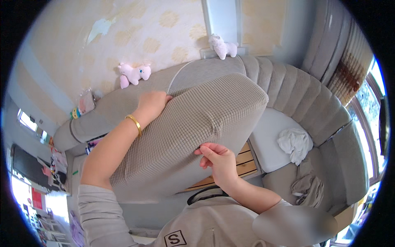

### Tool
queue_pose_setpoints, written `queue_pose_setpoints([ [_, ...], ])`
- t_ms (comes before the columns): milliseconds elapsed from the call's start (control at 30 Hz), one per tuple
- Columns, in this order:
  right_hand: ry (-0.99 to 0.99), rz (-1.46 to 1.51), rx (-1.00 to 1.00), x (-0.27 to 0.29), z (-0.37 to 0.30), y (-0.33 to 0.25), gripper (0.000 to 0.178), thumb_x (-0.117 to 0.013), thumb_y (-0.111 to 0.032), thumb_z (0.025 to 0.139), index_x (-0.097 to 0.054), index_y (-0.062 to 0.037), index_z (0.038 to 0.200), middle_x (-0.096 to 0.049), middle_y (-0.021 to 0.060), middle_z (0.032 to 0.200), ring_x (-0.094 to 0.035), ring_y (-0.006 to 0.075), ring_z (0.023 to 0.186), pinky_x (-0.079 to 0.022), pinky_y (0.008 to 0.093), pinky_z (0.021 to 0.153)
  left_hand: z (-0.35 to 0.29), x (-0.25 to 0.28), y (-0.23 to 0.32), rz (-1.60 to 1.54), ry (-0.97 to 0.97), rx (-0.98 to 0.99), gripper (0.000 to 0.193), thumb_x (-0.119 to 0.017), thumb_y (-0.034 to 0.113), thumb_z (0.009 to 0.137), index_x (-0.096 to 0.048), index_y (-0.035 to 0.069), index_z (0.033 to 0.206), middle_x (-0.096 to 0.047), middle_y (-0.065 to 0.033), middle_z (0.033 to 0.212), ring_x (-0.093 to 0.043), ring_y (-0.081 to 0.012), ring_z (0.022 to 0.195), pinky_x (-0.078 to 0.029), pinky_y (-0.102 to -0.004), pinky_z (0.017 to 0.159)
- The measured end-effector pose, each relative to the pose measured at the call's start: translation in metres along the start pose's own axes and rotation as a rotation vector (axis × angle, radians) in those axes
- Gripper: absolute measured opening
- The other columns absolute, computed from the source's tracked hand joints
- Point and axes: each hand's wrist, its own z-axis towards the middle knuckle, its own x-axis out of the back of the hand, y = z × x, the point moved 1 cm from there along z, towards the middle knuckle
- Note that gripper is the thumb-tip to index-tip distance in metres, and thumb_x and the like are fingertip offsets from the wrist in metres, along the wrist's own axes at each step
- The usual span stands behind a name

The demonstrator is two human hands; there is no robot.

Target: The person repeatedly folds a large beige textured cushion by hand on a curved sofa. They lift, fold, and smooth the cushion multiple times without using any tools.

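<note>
Fitting the cover (177,127) seems in hand: above the sofa slats (245,161), left fingers (168,98) grip the far edge of the tilted cushion (164,184), right fingers (204,150) pinch cloth, likely needing an even tug.

1. Pale grey top (197,224) at six o'clock.
2. Dark square-framed emblem (175,238) on it, between six and seven.
3. Matching left sleeve (98,212), wrinkled, toward half past seven.
4. Smooth gold-coloured bangle (134,124) near nine.
</note>
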Motion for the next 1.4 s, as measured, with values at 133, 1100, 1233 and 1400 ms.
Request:
queue_pose_setpoints([
  [133, 0.123, -0.086, 0.028, -0.014, -0.008, -0.002, 0.015, -0.063, -0.013, 0.087, -0.063, 0.0009, 0.091, -0.067, 0.0077, 0.078, -0.054, 0.0092, 0.051, -0.042, 0.0223, 0.049, -0.002, -0.009, -0.011, -0.188, -0.015, -0.075, 0.045, -0.048, 0.04, 0.091, -0.065, 0.0, 0.084, -0.064, -0.0231, 0.085, -0.062, -0.0387, 0.081, -0.047, -0.046, 0.07],
  [1100, 0.35, 0.189, 0.071, -0.048, -0.016, 0.022, 0.009, -0.065, -0.005, 0.078, -0.057, -0.0032, 0.076, -0.054, 0.0026, 0.066, -0.047, 0.0093, 0.051, -0.037, 0.0206, 0.047, 0.013, -0.044, -0.025, -0.658, 0.01, -0.174, 0.05, -0.048, 0.042, 0.091, -0.063, -0.005, 0.083, -0.063, -0.0245, 0.079, -0.061, -0.0368, 0.075, -0.045, -0.0422, 0.068],
  [1233, 0.22, 0.262, 0.093, -0.054, -0.021, 0.014, 0.01, -0.064, -0.004, 0.078, -0.054, -0.0048, 0.076, -0.053, 0.0025, 0.068, -0.05, 0.0103, 0.054, -0.039, 0.0213, 0.047, 0.018, -0.049, -0.031, -0.597, -0.013, -0.179, 0.053, -0.045, 0.045, 0.092, -0.064, -0.004, 0.087, -0.063, -0.0252, 0.084, -0.062, -0.0373, 0.079, -0.046, -0.0418, 0.07],
  [1400, 0.11, 0.243, 0.11, -0.068, -0.021, -0.001, 0.013, -0.062, -0.005, 0.079, -0.05, -0.0067, 0.074, -0.053, 0.0031, 0.066, -0.05, 0.0114, 0.052, -0.039, 0.0221, 0.047, 0.018, -0.06, -0.033, -0.939, -0.29, -0.025, 0.052, -0.046, 0.04, 0.094, -0.064, -0.008, 0.097, -0.066, -0.019, 0.088, -0.062, -0.0269, 0.08, -0.046, -0.0377, 0.072],
])
